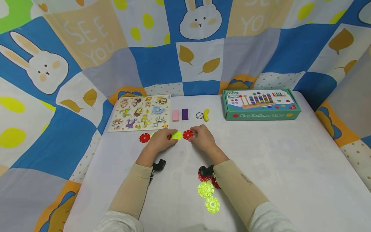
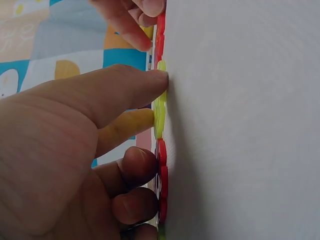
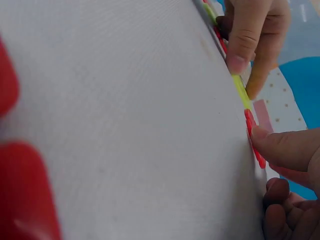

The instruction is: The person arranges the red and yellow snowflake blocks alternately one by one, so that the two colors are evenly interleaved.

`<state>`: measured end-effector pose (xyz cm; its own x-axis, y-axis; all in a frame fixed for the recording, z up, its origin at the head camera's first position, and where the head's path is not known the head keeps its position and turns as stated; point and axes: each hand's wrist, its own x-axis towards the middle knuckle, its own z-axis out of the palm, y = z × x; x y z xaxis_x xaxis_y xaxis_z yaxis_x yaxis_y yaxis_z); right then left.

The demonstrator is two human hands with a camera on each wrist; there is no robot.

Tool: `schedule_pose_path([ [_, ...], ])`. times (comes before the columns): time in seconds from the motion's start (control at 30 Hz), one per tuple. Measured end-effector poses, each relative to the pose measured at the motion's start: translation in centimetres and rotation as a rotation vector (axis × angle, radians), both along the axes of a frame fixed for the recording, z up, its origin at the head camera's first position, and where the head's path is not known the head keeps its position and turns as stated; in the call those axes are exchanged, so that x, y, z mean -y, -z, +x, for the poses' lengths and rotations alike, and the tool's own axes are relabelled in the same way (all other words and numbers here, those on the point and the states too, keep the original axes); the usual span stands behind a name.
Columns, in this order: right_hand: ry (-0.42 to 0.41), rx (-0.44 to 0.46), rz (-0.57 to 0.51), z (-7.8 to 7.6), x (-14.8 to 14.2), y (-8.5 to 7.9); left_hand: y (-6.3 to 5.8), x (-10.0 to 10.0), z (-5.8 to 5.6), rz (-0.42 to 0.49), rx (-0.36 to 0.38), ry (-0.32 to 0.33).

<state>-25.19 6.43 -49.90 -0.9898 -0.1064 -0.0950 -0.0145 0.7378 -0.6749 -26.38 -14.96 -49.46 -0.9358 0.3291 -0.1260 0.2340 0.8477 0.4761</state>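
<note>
A row of plastic snowflake discs lies flat across the table. My left hand (image 1: 159,140) holds a yellow snowflake disc (image 1: 177,135) between thumb and forefinger, its other fingers over the row. To its right, my right hand (image 1: 204,139) pinches a red snowflake disc (image 1: 187,134) by its edge. In the right wrist view the red disc's near end meets or nearly meets the yellow one; whether they interlock I cannot tell. Another red disc (image 1: 144,138) shows at the row's left end. The left hand hides part of the discs between.
Behind the row are an animal puzzle board (image 1: 139,112), a pink block (image 1: 175,115), a purple block (image 1: 185,114), a poker chip (image 1: 199,115), a toy banana (image 1: 206,115) and a green game box (image 1: 262,104). Loose yellow discs (image 1: 205,189) and red discs (image 1: 204,177) lie by the right forearm.
</note>
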Motion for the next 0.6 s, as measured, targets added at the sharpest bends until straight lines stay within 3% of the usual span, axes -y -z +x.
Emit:
schedule_pose_path([
  [0.37, 0.001, 0.009, 0.0, 0.0, -0.4, -0.1, -0.9, -0.9, 0.1, -0.053, -0.013, 0.003],
  [0.6, -0.014, 0.017, -0.025, 0.0, -0.6, 0.0, -0.7, -3.0, -0.3, -0.033, -0.017, 0.048],
])
